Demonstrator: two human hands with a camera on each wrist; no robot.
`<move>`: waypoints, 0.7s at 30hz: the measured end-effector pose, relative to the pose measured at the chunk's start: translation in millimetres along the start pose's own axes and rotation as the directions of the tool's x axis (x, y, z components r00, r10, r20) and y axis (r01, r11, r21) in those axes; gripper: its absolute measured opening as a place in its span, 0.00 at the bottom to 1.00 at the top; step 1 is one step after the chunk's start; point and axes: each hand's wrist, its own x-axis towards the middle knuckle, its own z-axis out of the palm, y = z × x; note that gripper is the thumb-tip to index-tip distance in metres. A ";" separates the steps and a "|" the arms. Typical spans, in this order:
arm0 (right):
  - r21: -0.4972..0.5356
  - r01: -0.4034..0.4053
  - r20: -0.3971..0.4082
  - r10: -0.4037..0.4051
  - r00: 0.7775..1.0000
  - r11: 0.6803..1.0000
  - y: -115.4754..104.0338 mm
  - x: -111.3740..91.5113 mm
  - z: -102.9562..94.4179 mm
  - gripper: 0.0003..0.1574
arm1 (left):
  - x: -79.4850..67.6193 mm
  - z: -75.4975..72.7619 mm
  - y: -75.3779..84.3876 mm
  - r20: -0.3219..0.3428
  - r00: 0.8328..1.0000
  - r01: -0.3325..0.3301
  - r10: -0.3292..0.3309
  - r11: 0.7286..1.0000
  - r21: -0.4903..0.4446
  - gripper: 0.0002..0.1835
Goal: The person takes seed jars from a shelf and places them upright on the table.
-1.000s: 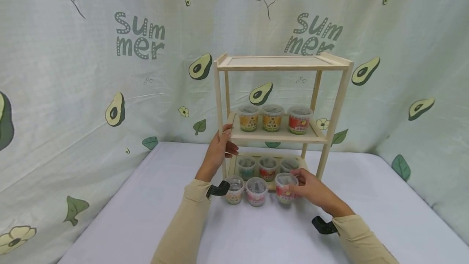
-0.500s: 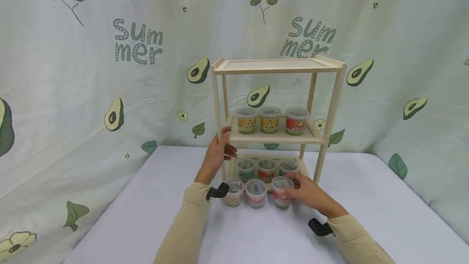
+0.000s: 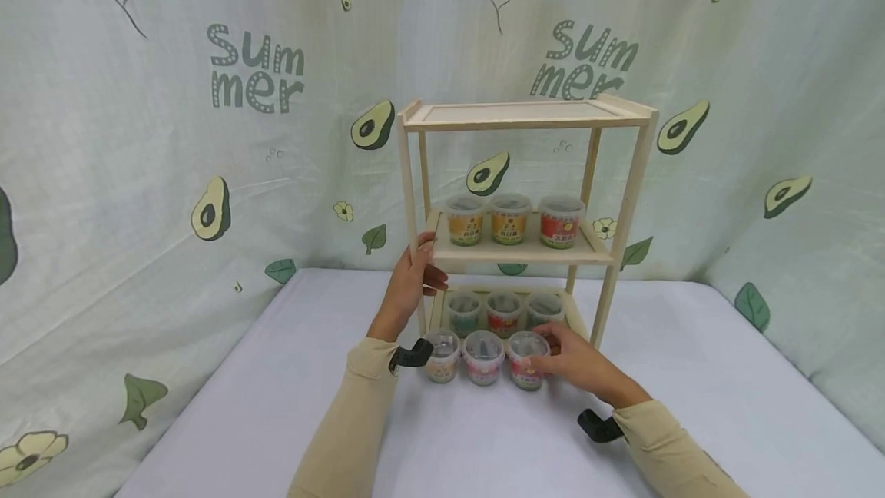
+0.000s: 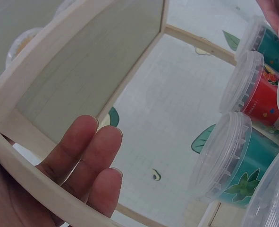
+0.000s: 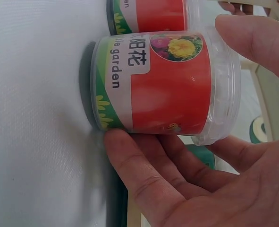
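My left hand (image 3: 408,283) grips the left front post of a pale wooden shelf rack (image 3: 528,256), at the height of its middle board; in the left wrist view three fingers (image 4: 94,161) show past the wood. On the white table my right hand (image 3: 584,360) holds a lidded plastic tub (image 5: 172,90) with a red flower label, thumb by the lid and fingers along the other side. This tub stands rightmost in a front row, beside a pink-labelled tub (image 3: 483,363) and a pale orange-labelled one (image 3: 442,363).
Behind the front row, the bottom board carries a teal tub (image 3: 464,321), a red tub (image 3: 503,321) and a third tub (image 3: 544,307). On the middle board stand two yellow-labelled tubs (image 3: 509,227) and a red one (image 3: 560,227). A patterned cloth (image 3: 311,175) hangs behind.
My right hand has slid the red-labelled tub left, closing most of the gap to the pink-labelled tub. The left hand keeps its place on the rack.
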 end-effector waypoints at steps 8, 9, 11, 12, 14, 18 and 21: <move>-0.027 -0.004 -0.004 0.004 1.000 1.000 -2.4 -0.4 3.4 0.49 | -0.7 -0.6 5.0 0.015 1.000 0.018 -0.018 1.000 -0.006 0.30; -0.031 -0.004 -0.004 0.004 1.000 1.000 -2.6 -0.6 3.7 0.50 | -1.2 -0.9 5.8 0.019 1.000 0.019 -0.019 1.000 -0.007 0.30; -0.040 -0.004 -0.008 0.004 1.000 0.999 -2.8 -0.7 4.2 0.50 | -2.3 -1.4 7.2 0.028 0.999 0.019 -0.018 1.000 -0.007 0.30; -0.044 -0.004 -0.011 0.003 1.000 0.999 -2.8 -0.8 4.4 0.50 | -2.7 -1.6 7.7 0.030 0.999 0.017 -0.017 1.000 -0.006 0.30; -0.055 0.000 -0.013 -0.001 1.000 0.998 -2.3 -0.7 4.7 0.50 | -2.3 -1.9 7.5 0.034 0.999 0.019 -0.019 1.000 -0.007 0.30; -0.071 0.010 -0.017 -0.012 1.000 0.997 0.4 -0.3 4.6 0.48 | -1.3 -1.1 5.8 0.020 1.000 0.023 -0.023 1.000 -0.002 0.29; -0.085 0.015 -0.011 -0.016 1.000 0.996 2.0 -1.1 2.9 0.48 | -1.2 1.1 4.7 0.003 1.000 0.019 -0.019 1.000 -0.001 0.29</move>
